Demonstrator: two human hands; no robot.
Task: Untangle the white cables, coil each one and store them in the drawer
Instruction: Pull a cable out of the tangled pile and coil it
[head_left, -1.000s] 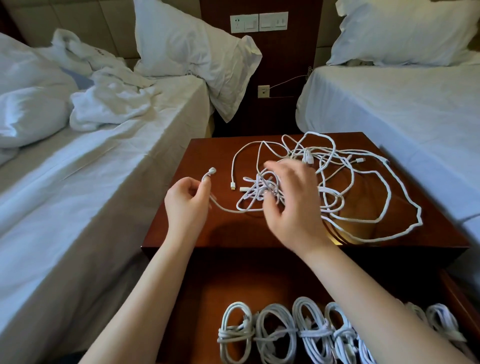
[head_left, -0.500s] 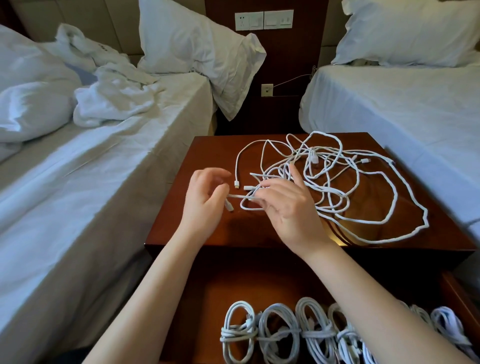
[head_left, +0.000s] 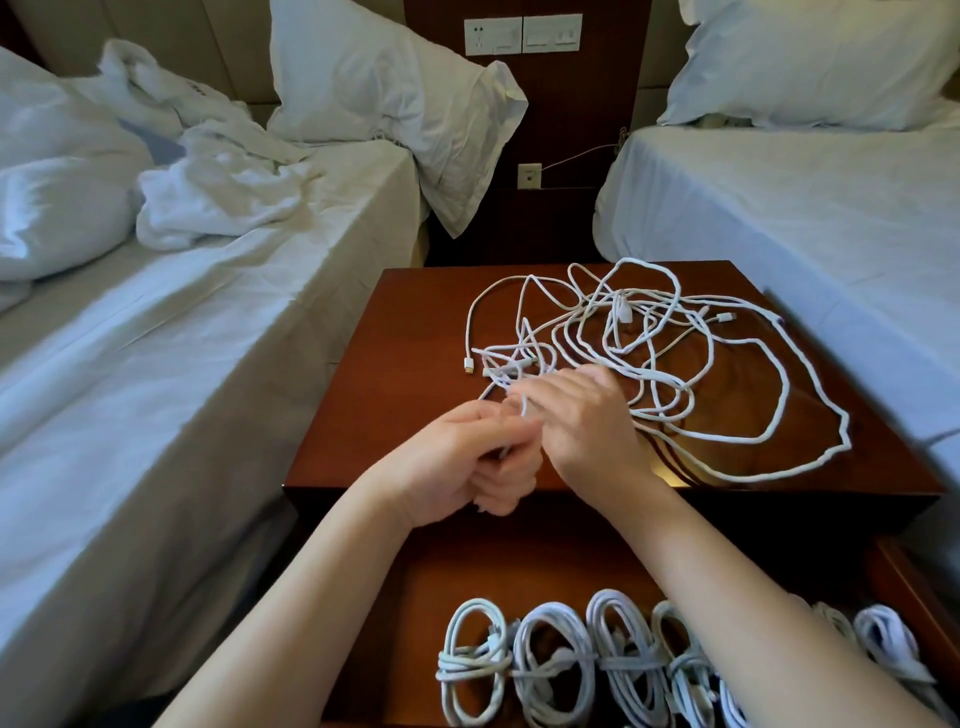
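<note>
UNTANGLING IN PROGRESS: Beside the nightstand's (head_left: 374, 374) left flank lies a rumpled left bed (head_left: 208, 364). Over the nightstand's front edge, the person's left hand (head_left: 467, 460) is clenched round one strand of the white cables (head_left: 649, 358). The right hand (head_left: 584, 421) touches it, fingers bent w/ the same strand crossing them. It seems to pinch, though blur hides the tips.

The strand runs from the fists away toward the nightstand's back, into a knot nr top ctr-left. A USB plug (head_left: 469, 364) lies just beyond the hands, its tip pointing at the front edge. The rest of the tangle sprawls over the ctr and right of the top, its long axis running left to right and one big outer loop reaching nr the right edge.

Judged by the slack curves, the cords are light and limp, w/ smooth jackets likely to slip. Only the plug ends are stiff. Best hold: just behind a plug, feeding it back thru the loops, not yanking mid-span, which would tighten knots.

Below the nightstand's front edge, the open drawer (head_left: 467, 561) holds a row of coiled cables (head_left: 519, 670), ovals lying front to back. The right bed (head_left: 779, 208) flanks the far side.
</note>
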